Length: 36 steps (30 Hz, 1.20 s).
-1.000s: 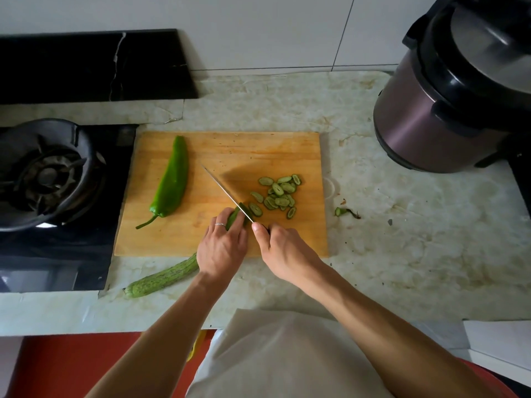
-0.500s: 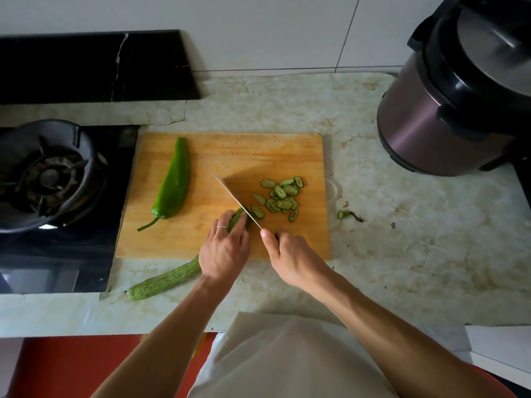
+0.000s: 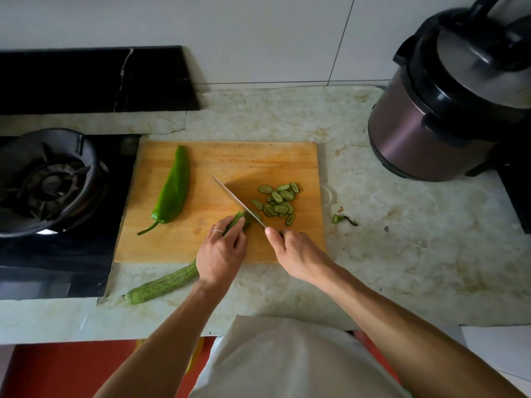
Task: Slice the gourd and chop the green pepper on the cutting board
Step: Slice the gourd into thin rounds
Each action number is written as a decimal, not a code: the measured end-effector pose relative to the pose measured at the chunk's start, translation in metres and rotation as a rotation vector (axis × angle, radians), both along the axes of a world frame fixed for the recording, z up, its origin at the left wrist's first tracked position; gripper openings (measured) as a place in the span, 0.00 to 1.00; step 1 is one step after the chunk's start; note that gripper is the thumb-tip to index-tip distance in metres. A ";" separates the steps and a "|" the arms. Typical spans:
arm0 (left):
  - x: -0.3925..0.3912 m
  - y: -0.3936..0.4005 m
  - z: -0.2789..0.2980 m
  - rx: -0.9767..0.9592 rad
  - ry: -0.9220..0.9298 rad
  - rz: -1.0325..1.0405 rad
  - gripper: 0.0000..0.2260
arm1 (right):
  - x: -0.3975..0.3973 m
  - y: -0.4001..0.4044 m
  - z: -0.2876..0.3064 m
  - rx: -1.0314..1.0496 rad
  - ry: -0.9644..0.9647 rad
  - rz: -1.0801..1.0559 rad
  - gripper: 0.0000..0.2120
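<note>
While steel knife [image 3: 235,201] meets ridged gourd [image 3: 161,285]: left grip [image 3: 221,254] round gourd, right grip [image 3: 298,254] round handle.

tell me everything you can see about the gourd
The gourd is long, slim and pale green, with dark speckled ridges running lengthwise. It lies diagonally: the tapered, uncut end rests on the counter in front of the board, and the body crosses the board's near edge. The left hand grips it near the cut end and hides its middle. The knife in the right hand meets the cut end. Cut slices lie piled just right of the blade.
</note>
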<state>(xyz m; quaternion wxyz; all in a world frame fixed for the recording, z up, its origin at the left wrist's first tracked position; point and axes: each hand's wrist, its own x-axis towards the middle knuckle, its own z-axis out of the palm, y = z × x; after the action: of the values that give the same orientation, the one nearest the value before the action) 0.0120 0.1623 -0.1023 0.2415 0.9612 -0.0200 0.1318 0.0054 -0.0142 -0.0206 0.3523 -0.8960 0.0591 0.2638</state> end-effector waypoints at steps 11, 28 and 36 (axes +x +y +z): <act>-0.001 0.001 -0.002 -0.031 -0.002 -0.008 0.16 | -0.009 0.000 0.007 0.097 -0.020 -0.047 0.26; -0.002 -0.003 0.000 -0.012 0.012 0.017 0.10 | -0.020 0.016 0.014 -0.022 -0.023 -0.027 0.28; -0.002 -0.004 0.003 0.029 -0.007 0.006 0.08 | -0.019 0.020 0.017 -0.019 -0.013 -0.031 0.26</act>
<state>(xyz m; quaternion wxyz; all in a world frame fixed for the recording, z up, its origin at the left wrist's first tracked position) 0.0095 0.1586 -0.0996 0.2270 0.9642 -0.0197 0.1357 -0.0131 0.0060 -0.0036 0.3483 -0.9000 0.0733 0.2518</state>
